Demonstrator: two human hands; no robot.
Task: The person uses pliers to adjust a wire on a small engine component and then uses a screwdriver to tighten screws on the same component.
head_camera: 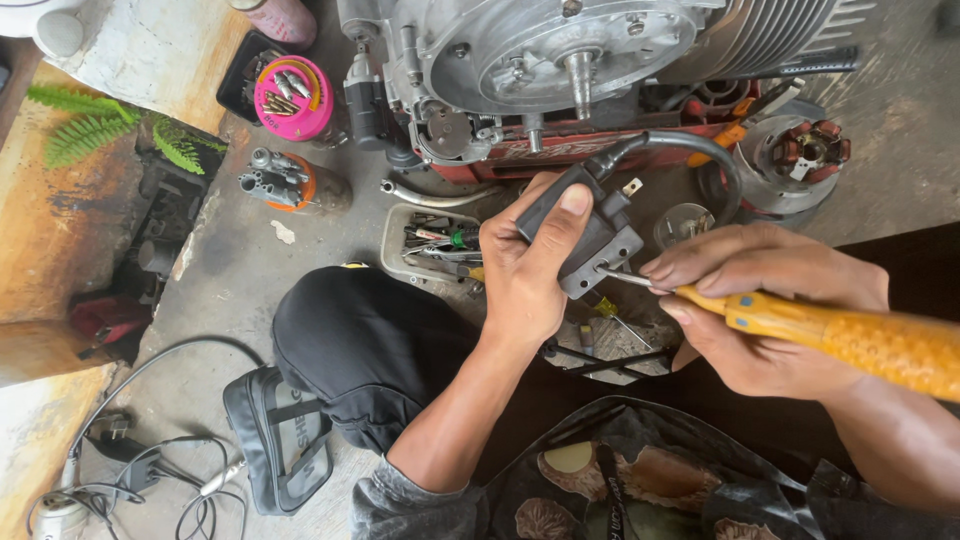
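A: Start nearest. What do the hands have?

B: The left hand (525, 270) is wrapped shut around a dark grey ignition coil (585, 240), thumb pressed along its top. The right hand (760, 300) is closed on a yellow-handled screwdriver (850, 335), fingers pinched near the shaft, whose tip meets the coil's lower right edge.

A: And where does the coil sit?

B: Held in the air in front of the engine (560, 60), above the person's black-clad knee (370, 345). Its black cable (690, 145) curves up and right from its top towards the engine.

A: How far along does it look?

B: The coil is off any mount and the screwdriver is on it, so I judge the work on it mid-way; its spade terminal looks bare.

A: Beyond the coil?

B: A tray of small tools (435, 245) just left of it, a stator plate (800, 150) to its right, and a pink tub of screws (293, 97) farther left, beside the engine.
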